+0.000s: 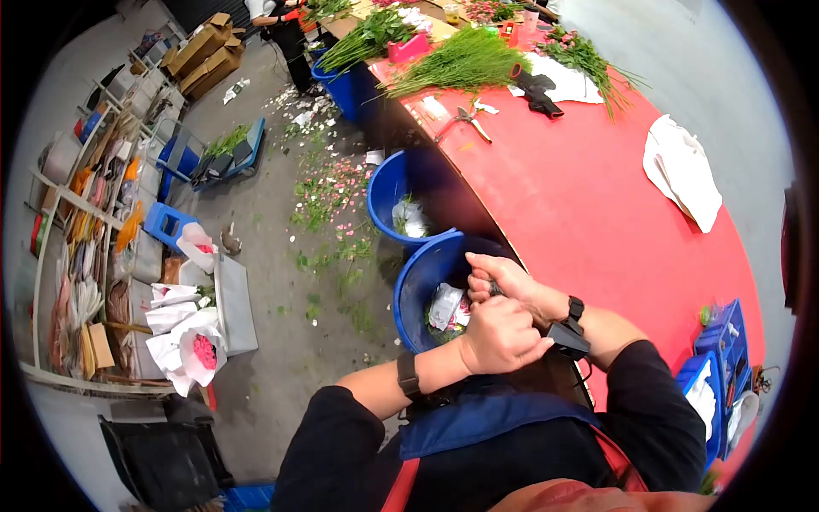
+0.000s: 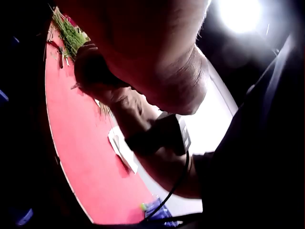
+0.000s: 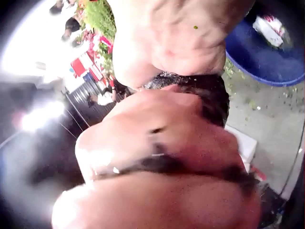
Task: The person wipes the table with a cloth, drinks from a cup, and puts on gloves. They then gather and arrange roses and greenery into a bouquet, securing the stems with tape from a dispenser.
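Note:
Both hands are in front of the body in the head view, one close behind the other, over the near blue bucket's right rim and the table edge. Fingers curled, my left hand point(image 1: 503, 334) and my right hand point(image 1: 512, 280) grip a dark, speckled, bunched-up thing point(image 3: 212, 95). Only a small part shows between the fists, and I cannot tell its kind. The near blue bucket point(image 1: 411, 286) has crumpled white wrapping point(image 1: 445, 305) inside. Bands circle both wrists, and a black box point(image 1: 569, 340) sits at the right one.
The red table point(image 1: 580, 230) bears cut green stems point(image 1: 465, 64), pruning shears point(image 1: 469, 124), a dark glove point(image 1: 537, 92) and a white cloth point(image 1: 681, 171). Another blue bucket point(image 1: 384, 192) stands beyond. Petals and leaves point(image 1: 333, 192) litter the floor. Wrapped bouquets point(image 1: 192, 341) stand left.

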Motion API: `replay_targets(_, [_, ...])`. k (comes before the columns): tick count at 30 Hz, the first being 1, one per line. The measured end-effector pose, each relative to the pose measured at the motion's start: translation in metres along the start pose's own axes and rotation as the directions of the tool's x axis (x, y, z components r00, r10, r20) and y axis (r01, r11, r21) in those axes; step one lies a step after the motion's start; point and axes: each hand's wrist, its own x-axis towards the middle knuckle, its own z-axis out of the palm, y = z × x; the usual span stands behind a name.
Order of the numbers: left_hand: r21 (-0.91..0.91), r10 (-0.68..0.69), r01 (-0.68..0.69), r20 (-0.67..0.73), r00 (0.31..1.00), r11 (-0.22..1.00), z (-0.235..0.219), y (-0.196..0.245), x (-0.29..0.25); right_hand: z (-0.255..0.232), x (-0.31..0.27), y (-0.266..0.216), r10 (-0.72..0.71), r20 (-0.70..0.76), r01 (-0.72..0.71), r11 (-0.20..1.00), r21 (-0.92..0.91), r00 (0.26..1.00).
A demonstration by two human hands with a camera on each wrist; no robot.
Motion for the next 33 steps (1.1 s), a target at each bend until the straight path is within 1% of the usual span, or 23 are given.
replay_targets(1, [0.035,0.035,-0.037,0.060,0.998,0.999,-0.001,0.004,-0.005,0.003,0.000,-0.002,0.047,0.023,-0.046,0.996,-0.070,0.999])
replay_targets(3, [0.026,0.112,-0.115,0.083,0.990,0.993,0.009,0.003,-0.018,0.020,-0.009,-0.003,0.052,-0.076,-0.073,0.950,-0.303,0.996])
replay_targets(4, [0.034,0.149,-0.155,0.134,0.980,0.987,0.010,0.003,-0.026,0.011,0.001,0.006,-0.008,-0.048,-0.012,0.914,-0.406,0.999])
replay_targets(5, [0.042,0.188,-0.199,0.187,0.964,0.979,0.011,0.003,-0.033,0.015,0.002,0.008,-0.023,-0.070,-0.012,0.884,-0.467,0.997])
replay_targets(6, [0.046,0.228,-0.246,0.243,0.943,0.968,0.013,0.001,-0.039,0.017,0.004,0.007,-0.025,-0.046,-0.004,0.841,-0.541,0.999])
replay_targets(8, [0.069,0.251,-0.281,0.289,0.924,0.957,0.024,-0.005,-0.055,0.013,0.011,0.015,-0.034,-0.022,0.013,0.781,-0.624,0.999])
replay_targets(9, [0.079,0.265,-0.302,0.311,0.913,0.950,0.030,-0.007,-0.062,0.014,0.013,0.018,-0.039,-0.040,0.001,0.731,-0.682,0.998])
replay_targets(10, [0.113,0.218,-0.305,0.476,0.852,0.946,0.034,-0.006,-0.071,0.015,0.014,0.022,-0.044,-0.059,-0.013,0.677,-0.735,0.997])
replay_targets(12, [0.127,0.167,-0.289,0.574,0.802,0.949,0.051,-0.011,-0.094,0.007,0.020,0.036,-0.072,-0.088,-0.033,0.559,-0.828,0.993])
replay_targets(13, [0.133,0.141,-0.281,0.620,0.772,0.950,0.058,-0.010,-0.100,0.002,0.025,0.042,-0.072,-0.069,-0.029,0.459,-0.888,0.995])
replay_targets(14, [0.132,-0.103,-0.001,0.770,0.630,0.991,0.064,-0.009,-0.105,0.000,0.027,0.046,-0.091,-0.080,-0.036,0.409,-0.912,0.993])
replay_targets(15, [0.111,-0.172,0.136,0.755,0.633,0.985,0.076,-0.015,-0.119,0.000,0.028,0.049,-0.112,-0.090,-0.044,0.358,-0.933,0.990])
replay_targets(17, [0.057,-0.307,0.393,0.730,0.611,0.918,0.103,-0.034,-0.146,-0.019,0.045,0.064,-0.249,0.001,0.057,0.217,-0.974,0.968])
replay_targets(18, [0.193,-0.333,0.336,0.838,0.432,0.922,0.106,-0.037,-0.136,-0.021,0.048,0.066,-0.313,0.051,0.100,0.142,-0.985,0.948])
replay_targets(21, [0.057,-0.377,0.566,0.800,0.467,0.823,0.088,-0.040,-0.129,-0.018,0.051,0.070,-0.312,0.094,0.073,-0.077,-0.994,0.945])
replay_targets(22, [0.036,-0.397,0.611,0.790,0.468,0.791,0.088,-0.042,-0.134,-0.020,0.053,0.075,-0.318,0.115,0.068,-0.155,-0.986,0.941])
replay_targets(25, [0.004,-0.421,0.650,0.766,0.486,0.760,0.093,-0.046,-0.153,-0.028,0.064,0.088,-0.353,0.171,0.098,-0.216,-0.971,0.920])
replay_targets(26, [0.002,-0.419,0.643,0.761,0.496,0.766,0.093,-0.049,-0.159,-0.029,0.066,0.091,-0.355,0.157,0.080,-0.220,-0.972,0.922])
replay_targets(29, [-0.013,-0.401,0.606,0.739,0.542,0.795,0.100,-0.054,-0.174,-0.031,0.073,0.101,-0.357,0.154,0.042,-0.302,-0.952,0.921])
replay_targets(30, [-0.022,-0.386,0.581,0.727,0.568,0.814,0.104,-0.057,-0.179,-0.034,0.075,0.103,-0.353,0.145,0.039,-0.291,-0.956,0.924])
replay_targets(31, [-0.042,-0.355,0.539,0.710,0.609,0.841,0.108,-0.060,-0.184,-0.039,0.078,0.104,-0.367,0.146,0.065,-0.224,-0.972,0.919])
replay_targets(32, [-0.047,-0.298,0.456,0.697,0.652,0.889,0.111,-0.066,-0.188,-0.046,0.081,0.103,-0.383,0.144,0.090,-0.154,-0.984,0.912])
replay_targets(33, [-0.046,-0.207,0.327,0.689,0.695,0.944,0.107,-0.068,-0.187,-0.052,0.081,0.099,-0.404,0.137,0.113,-0.082,-0.990,0.904])
